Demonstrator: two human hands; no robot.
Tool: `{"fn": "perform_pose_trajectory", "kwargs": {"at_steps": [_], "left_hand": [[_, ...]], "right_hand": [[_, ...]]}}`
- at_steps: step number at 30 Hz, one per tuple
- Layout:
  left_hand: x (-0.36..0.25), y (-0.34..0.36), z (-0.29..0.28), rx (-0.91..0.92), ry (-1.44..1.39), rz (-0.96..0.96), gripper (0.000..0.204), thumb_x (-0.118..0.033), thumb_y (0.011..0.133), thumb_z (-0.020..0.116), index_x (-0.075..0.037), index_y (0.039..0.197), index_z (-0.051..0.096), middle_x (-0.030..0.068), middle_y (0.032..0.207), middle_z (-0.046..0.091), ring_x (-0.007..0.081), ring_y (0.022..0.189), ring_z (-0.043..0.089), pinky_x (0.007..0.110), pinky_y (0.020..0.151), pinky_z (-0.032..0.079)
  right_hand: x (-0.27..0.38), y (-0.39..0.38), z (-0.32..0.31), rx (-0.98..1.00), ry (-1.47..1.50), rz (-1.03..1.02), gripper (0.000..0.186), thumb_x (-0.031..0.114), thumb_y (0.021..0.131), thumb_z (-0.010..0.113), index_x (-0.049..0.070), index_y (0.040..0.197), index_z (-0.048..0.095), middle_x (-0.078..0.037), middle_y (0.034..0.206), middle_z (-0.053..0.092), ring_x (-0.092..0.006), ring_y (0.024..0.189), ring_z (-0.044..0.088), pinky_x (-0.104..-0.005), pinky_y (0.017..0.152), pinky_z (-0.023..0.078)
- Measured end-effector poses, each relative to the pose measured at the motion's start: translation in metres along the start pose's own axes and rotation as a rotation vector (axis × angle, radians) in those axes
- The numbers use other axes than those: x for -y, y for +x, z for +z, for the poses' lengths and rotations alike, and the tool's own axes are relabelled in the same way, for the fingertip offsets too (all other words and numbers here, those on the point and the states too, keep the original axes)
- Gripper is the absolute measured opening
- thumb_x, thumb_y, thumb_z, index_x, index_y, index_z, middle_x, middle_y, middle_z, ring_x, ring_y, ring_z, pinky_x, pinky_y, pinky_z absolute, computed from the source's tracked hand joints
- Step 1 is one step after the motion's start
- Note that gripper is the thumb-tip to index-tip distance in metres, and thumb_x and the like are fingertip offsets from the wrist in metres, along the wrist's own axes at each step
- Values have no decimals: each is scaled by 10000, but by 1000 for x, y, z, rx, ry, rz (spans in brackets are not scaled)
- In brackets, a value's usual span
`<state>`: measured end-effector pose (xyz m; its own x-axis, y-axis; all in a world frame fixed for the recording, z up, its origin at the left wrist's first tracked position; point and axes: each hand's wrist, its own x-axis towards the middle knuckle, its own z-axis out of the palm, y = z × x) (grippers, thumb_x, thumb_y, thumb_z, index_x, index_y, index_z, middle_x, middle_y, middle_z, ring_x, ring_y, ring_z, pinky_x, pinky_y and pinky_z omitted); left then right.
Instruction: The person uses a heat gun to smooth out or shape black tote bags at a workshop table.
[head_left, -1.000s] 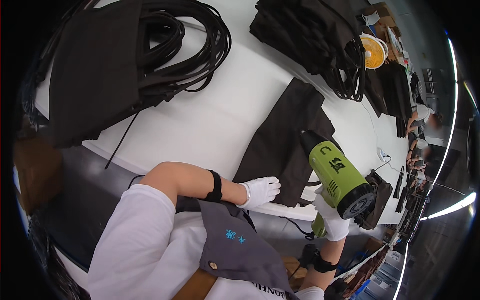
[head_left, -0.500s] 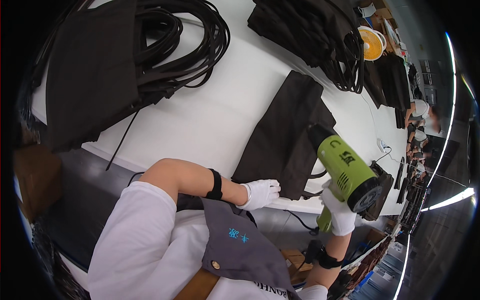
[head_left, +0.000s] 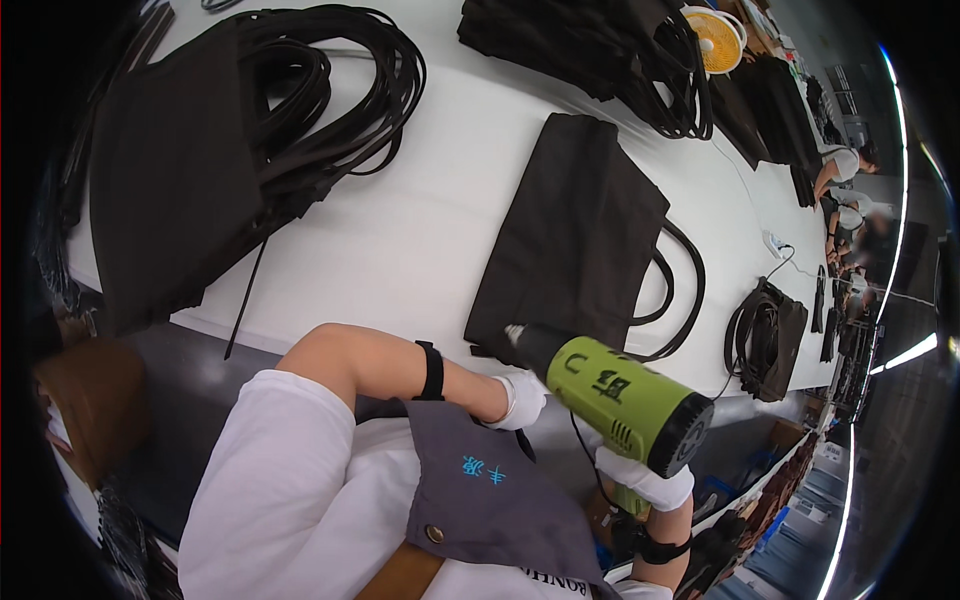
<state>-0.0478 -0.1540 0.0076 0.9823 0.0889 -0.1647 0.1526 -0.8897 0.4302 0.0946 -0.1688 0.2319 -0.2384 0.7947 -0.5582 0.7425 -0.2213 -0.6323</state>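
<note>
A black fabric tote bag [head_left: 575, 230] lies flat near the table's front edge, its two loop handles [head_left: 690, 290] spread to the right. My right hand [head_left: 655, 482], in a white glove, is closed round the grip of a green heat gun [head_left: 625, 400]. The gun is tilted, its dark nozzle pointing up and left, in front of the bag's lower edge. Just below the nozzle, at the table edge, is my gloved left hand [head_left: 522, 398]. It looks rounded, and its fingers are mostly hidden, so what they touch cannot be made out.
A stack of black bags with looped handles [head_left: 170, 190] covers the table's left side. Another dark pile [head_left: 590, 50] lies at the far side, near a yellow fan [head_left: 715, 42]. A smaller black bag [head_left: 775, 340] and a white power socket [head_left: 773, 245] are at right. Co-workers sit farther right.
The heat gun has moved left and nearer to me, from over the bag's right side to its lower edge. My left hand has drawn slightly back from the bag, and its handles now show fully.
</note>
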Motion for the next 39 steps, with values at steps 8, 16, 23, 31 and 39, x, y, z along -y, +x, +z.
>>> {"fn": "perform_pose_trajectory", "kwargs": {"at_steps": [8, 16, 23, 31, 39], "left_hand": [[-9, 3, 0, -139, -6, -184, 298, -224, 779, 598, -19, 963, 712, 76, 1047, 634, 254, 1051, 537, 356, 882, 420], [61, -45, -99, 18, 4, -411, 485, -427, 777, 667, -75, 1105, 609, 126, 1020, 585, 297, 937, 567, 392, 765, 475], [74, -96, -54, -429, -151, -435, 628, -365, 779, 688, -36, 1280, 503, 181, 1043, 579, 376, 928, 548, 436, 821, 465], [67, 8, -146, -252, 8, -305, 481, -386, 811, 639, -36, 1136, 585, 155, 1019, 640, 335, 946, 611, 425, 807, 497], [81, 151, -95, -271, -220, -568, 407, -353, 783, 680, 13, 950, 614, 209, 893, 633, 374, 904, 605, 418, 805, 490]], "right_hand": [[-19, -26, 7, -210, 272, 1, 496, 54, 734, 724, 66, 1207, 573, -95, 1154, 615, -243, 1036, 599, -364, 900, 472], [-65, -56, 8, -779, 885, 19, 433, -42, 726, 652, -48, 1137, 517, -142, 874, 622, -187, 642, 612, -269, 535, 509], [-110, -63, 30, -891, 1160, -21, 455, 38, 724, 711, -50, 1120, 505, -145, 854, 604, -194, 596, 597, -262, 492, 493], [-146, -62, 31, -936, 1267, -76, 441, 28, 714, 704, -49, 1104, 513, -143, 831, 611, -200, 601, 605, -263, 495, 496], [-177, -68, 21, -903, 1362, -134, 439, -19, 734, 669, -57, 1141, 506, -148, 865, 622, -195, 646, 619, -267, 545, 505]]}}
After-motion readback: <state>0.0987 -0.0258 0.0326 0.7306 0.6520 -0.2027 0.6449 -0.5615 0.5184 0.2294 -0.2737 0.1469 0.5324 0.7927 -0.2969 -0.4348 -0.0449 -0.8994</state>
